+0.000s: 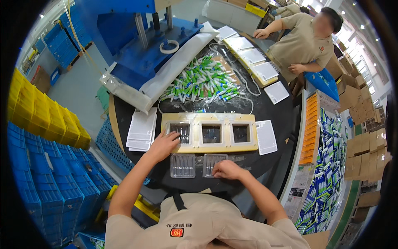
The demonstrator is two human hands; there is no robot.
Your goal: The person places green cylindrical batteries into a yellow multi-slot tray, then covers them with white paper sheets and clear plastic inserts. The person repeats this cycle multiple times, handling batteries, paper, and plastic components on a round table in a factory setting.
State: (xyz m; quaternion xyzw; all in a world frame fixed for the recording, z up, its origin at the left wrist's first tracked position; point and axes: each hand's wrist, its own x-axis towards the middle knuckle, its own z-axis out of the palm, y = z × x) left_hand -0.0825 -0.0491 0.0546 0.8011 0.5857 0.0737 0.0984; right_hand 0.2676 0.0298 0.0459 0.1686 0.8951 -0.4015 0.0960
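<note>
A pale yellow fixture (195, 146) with three square windows lies across the black table in front of me. My left hand (164, 146) reaches over its left window, fingers stretched onto a clear plastic tray (185, 132) set inside. On the near side, a second clear plastic tray (183, 167) with molded grooves rests flat on the table. To its right, the fingers of my right hand (229, 169) are bent together at the edge of another clear plastic tray (208, 162). Their tips are partly hidden.
Beyond the fixture lies a heap of green-and-white tubes (203, 79). White printed cards (141, 128) are stacked at left; a single card (266, 137) lies at right. A blue press machine (153, 54) stands far left. A co-worker (302, 41) stands far right beside another card-covered fixture (264, 79).
</note>
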